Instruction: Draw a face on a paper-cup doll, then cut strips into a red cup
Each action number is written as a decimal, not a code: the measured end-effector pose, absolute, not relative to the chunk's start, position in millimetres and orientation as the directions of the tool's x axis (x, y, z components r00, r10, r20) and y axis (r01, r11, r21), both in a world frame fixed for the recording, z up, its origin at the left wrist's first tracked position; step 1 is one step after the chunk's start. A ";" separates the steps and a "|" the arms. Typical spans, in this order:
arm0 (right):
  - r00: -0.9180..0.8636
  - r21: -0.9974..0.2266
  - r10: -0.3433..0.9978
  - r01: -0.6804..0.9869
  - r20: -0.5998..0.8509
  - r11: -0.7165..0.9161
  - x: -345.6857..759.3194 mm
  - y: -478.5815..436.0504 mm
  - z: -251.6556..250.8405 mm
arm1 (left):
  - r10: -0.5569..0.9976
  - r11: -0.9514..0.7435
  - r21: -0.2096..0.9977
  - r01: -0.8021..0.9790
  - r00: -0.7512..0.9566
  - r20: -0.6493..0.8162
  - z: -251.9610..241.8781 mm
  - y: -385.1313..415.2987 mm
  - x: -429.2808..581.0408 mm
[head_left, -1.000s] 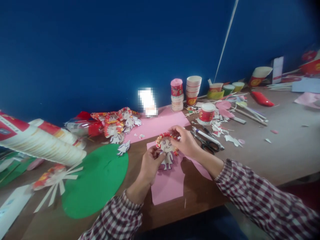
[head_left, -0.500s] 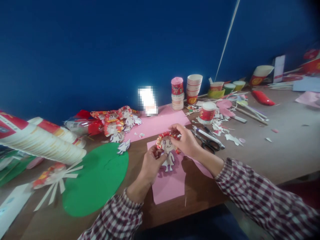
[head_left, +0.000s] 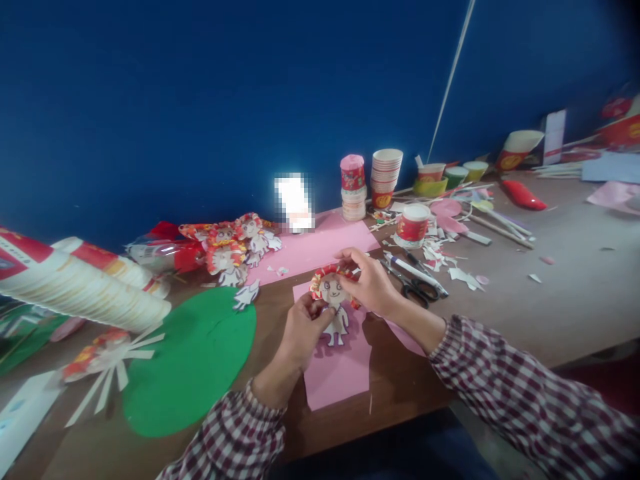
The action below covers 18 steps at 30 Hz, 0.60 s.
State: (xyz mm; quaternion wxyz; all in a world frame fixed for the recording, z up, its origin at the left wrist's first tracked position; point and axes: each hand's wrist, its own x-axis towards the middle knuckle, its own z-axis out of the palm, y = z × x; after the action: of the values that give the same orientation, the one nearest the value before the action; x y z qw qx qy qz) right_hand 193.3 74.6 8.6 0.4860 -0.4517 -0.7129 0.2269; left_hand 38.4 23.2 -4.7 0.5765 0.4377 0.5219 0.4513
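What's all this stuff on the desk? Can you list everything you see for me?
paper doll: one, white with red hair, over the small pink sheet
small pink sheet: one, pink, near table edge
green disc: one, green, left
other dolls: several, red-white, back left
cup stack: one, white, by the wall
scissors: one, black, right of hands
pen: one, white, beside scissors
table: one, brown, underneath
left hand: one, pinching the doll's side
right hand: one, pinching its hair

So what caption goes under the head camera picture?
Left hand and right hand hold a paper doll with a red frill over a pink sheet, scissors beside.
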 end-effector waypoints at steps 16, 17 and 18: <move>-0.090 -0.928 0.943 0.169 0.322 0.333 194.3 69.8 10.5 | 0.987 0.135 0.972 -0.192 -0.064 -0.150 -9.3 30.9 31.6; -0.096 -0.941 0.949 0.132 0.300 0.311 194.2 69.6 8.5 | 0.986 0.117 0.971 -0.208 -0.089 -0.138 -8.2 32.3 29.9; -0.122 -0.956 0.956 0.091 0.268 0.280 193.6 69.1 6.5 | 0.985 0.102 0.969 -0.226 -0.111 -0.129 -7.1 33.8 27.9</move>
State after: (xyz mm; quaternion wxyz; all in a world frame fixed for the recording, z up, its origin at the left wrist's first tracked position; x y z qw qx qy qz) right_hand 193.6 69.1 6.5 0.5091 -0.4241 -0.6170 0.4247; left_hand 27.9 33.8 -7.1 0.5481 0.3794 0.5004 0.5525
